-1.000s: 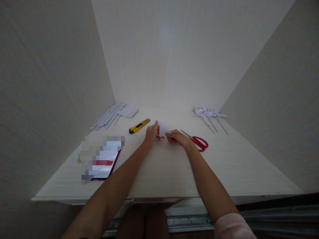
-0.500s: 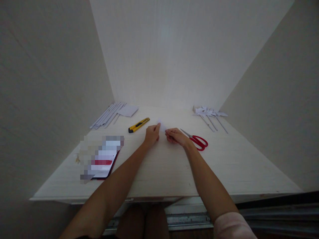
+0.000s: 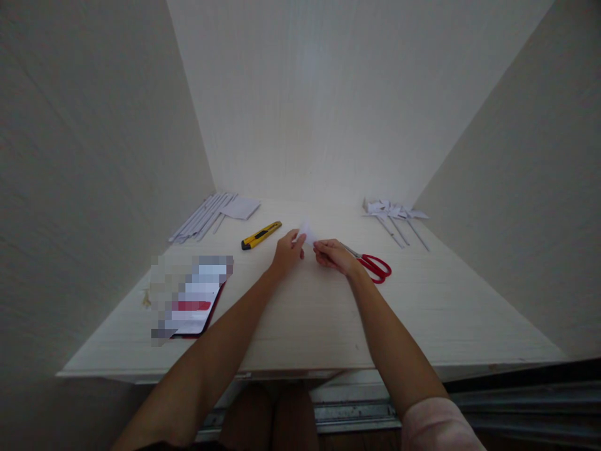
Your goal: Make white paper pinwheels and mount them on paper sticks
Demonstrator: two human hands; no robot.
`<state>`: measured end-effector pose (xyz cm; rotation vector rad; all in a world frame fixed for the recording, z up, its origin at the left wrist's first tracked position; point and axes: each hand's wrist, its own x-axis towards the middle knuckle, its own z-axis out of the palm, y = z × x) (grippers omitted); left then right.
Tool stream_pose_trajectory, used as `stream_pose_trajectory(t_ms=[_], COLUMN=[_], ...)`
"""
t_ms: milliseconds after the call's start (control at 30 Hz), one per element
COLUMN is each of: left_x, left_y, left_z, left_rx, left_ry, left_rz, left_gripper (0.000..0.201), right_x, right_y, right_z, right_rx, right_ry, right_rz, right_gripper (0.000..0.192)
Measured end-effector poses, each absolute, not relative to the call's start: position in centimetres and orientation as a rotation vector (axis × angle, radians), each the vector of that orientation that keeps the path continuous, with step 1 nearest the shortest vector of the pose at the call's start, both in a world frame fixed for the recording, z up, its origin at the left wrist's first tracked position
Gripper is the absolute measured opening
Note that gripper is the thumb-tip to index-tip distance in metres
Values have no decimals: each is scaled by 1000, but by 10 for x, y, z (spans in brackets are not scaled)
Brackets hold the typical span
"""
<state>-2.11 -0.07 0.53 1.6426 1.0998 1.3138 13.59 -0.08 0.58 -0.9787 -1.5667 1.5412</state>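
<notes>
One small piece of white paper [image 3: 307,232] held up between the left hand [image 3: 287,252] and the right hand [image 3: 334,255], out over the middle of the white table [image 3: 319,326]. Hands near each other but not touching. With the left, a grip on the paper's left side, thumb laid across the near face. With the right, fingertips pinched at the paper's right corner, remaining fingers curled below. Too blurred to tell any folds in it.

Just beyond the left hand, on its left, a yellow and black cutter [image 3: 261,235] lying aslant, apart from the fingers. Right beside the right wrist, red-handled scissors [image 3: 369,257] flat on the table, blades partly hidden behind the hand.

At the back left, thin white sticks [image 3: 204,218] laid side by side, with flat paper sheets [image 3: 241,208] next to their far end. At the back right, a cluster of white paper pinwheels [image 3: 389,208], sticks pointing nearer and rightward. On the near left, a phone [image 3: 200,290], screen lit, partly blocked out by pixels. On the right arm, a pale pink sleeve [image 3: 439,423].
</notes>
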Motion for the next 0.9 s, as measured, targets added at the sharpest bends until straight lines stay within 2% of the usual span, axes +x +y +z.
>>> stream_pose_trajectory(t_ms=[100,167,900], left_x=[-22,-22,-22], left_y=[0,1,-2], left_z=[4,3,6], left_rx=[1742,1775,1700], left_ry=[1032,983,1193], left_rz=[1348,1372,1336], left_gripper=[53,58,40], right_x=[137,137,131], right_y=[1,0,-3], right_z=[5,6,7], right_rx=[-965,-967,-926], right_ry=[-1474,-1448,-1496], right_rz=[1571,1590,1516], right_gripper=[31,32,35])
